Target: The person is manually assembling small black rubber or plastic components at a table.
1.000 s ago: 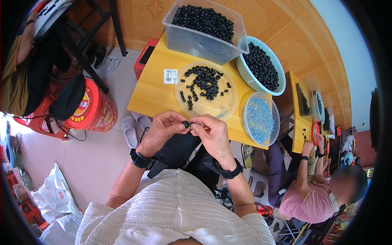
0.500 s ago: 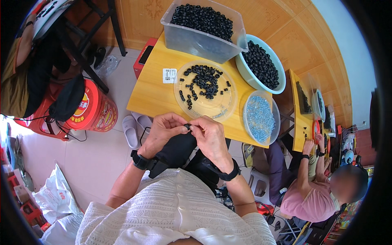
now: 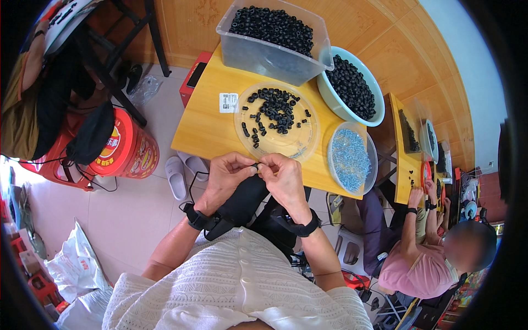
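Pinching together at the near edge of the yellow table (image 3: 206,129), the left hand (image 3: 224,175) and right hand (image 3: 283,179) met fingertip to fingertip, both closed on one small black ring (image 3: 256,165) held between them. At twelve o'clock from the hands lay a clear round tray (image 3: 300,144) of more black rings, and at two o'clock sat a clear dish of silvery screws (image 3: 350,159).

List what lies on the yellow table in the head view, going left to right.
White label → clear round tray of black rings → clear round dish of small silvery parts. The hands meet at the table's near edge.
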A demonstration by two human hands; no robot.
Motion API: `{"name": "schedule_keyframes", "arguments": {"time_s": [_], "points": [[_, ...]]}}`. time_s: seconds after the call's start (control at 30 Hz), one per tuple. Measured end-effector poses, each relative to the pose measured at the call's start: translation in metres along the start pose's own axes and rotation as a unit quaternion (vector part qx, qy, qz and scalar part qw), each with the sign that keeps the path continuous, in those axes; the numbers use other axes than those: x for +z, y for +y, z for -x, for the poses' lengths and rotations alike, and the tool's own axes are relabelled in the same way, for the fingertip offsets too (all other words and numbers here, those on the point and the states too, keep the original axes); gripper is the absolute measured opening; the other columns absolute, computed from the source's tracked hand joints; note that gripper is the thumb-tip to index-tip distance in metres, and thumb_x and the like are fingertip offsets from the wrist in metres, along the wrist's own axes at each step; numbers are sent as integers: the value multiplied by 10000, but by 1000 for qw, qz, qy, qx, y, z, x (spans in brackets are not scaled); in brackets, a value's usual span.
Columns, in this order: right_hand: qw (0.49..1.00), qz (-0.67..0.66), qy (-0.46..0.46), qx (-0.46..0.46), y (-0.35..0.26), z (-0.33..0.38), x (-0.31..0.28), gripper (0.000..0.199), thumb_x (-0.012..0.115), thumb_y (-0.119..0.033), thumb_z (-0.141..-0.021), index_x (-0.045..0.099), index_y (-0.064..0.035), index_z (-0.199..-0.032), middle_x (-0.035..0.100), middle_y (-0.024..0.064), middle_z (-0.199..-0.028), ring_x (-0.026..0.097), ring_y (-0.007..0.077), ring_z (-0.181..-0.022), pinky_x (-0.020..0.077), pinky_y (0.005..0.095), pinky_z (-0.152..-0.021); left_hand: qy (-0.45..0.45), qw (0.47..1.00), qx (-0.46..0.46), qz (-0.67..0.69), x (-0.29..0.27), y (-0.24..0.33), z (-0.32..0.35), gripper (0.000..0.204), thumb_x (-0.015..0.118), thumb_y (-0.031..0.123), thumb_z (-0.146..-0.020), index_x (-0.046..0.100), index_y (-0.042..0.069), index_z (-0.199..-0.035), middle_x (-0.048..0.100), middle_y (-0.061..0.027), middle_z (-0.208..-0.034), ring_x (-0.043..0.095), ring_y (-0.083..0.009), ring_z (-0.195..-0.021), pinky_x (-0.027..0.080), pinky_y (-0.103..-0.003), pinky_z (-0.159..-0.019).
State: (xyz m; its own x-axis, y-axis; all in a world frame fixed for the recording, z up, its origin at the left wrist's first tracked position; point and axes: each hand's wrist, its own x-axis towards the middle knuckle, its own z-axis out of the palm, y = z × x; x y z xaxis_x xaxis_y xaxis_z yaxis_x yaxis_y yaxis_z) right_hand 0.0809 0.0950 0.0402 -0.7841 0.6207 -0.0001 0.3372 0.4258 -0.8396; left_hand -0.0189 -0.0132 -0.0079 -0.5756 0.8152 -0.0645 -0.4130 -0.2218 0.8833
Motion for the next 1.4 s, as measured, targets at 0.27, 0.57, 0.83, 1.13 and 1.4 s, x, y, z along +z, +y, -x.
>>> {"name": "schedule_keyframes", "arguments": {"time_s": [0.27,0.57,0.83,1.13,1.4], "points": [[981,127,106,-102,-9,12,19,146,555,20,-745,566,31,-890,560,209,-804,575,405,-703,466,442,-608,70,997,41,-1,10,-9,-2,92,632,-70,-775,615,-43,-861,654,-81,-824,626,-112,-756,512,-224,-713],[984,57,140,-96,5,14,23,260,626,30,-705,541,16,-951,534,173,-835,563,376,-734,464,417,-614,65,998,-6,-6,20,-2,-4,120,614,27,-825,616,-13,-938,646,-47,-827,586,-71,-687,467,-179,-629],[982,80,123,-116,10,14,7,265,636,17,-696,537,9,-942,521,164,-825,561,355,-754,462,401,-632,-21,992,-103,-71,14,-3,-7,191,512,135,-911,619,-23,-933,621,-17,-845,571,-67,-724,471,-203,-678],[971,162,102,-141,14,22,12,203,606,9,-696,475,19,-850,487,187,-801,532,377,-762,454,428,-632,-40,976,-152,-151,11,-7,0,267,500,180,-917,643,-32,-839,629,-35,-744,586,-92,-681,478,-225,-655],[973,171,93,-120,20,29,15,134,565,15,-714,471,16,-810,486,189,-769,545,379,-726,461,421,-587,-27,979,-157,-130,18,-7,1,243,514,151,-914,642,-36,-827,620,-23,-718,564,-78,-645,477,-215,-632]]}}
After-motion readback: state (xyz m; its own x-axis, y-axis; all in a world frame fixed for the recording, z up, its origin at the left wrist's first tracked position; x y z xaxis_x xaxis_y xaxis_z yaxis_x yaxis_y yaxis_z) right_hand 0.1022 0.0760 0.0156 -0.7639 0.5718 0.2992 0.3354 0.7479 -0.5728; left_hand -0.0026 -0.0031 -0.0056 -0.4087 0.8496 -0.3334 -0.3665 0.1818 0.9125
